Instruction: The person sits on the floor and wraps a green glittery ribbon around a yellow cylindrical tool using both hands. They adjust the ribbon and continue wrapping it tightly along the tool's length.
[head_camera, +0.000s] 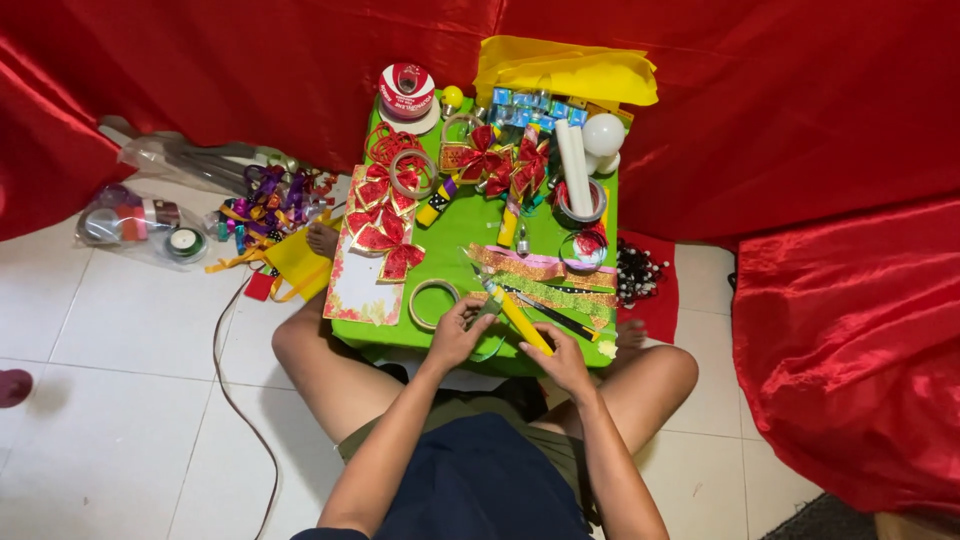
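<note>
Both hands meet at the near edge of the green desk (455, 235): left hand (458, 330) fingers pinching a yellow cutter (518, 316), right hand (562, 358) fingers curled around its near end. Red bows (385, 235) lie farther off.

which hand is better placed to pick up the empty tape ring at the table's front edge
Left. The left hand sits right beside the tape ring, while the right hand is farther off and holds the yellow cutter.

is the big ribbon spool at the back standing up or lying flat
Lying flat: the spool shows its round face and centre hole upward on the green table.
</note>
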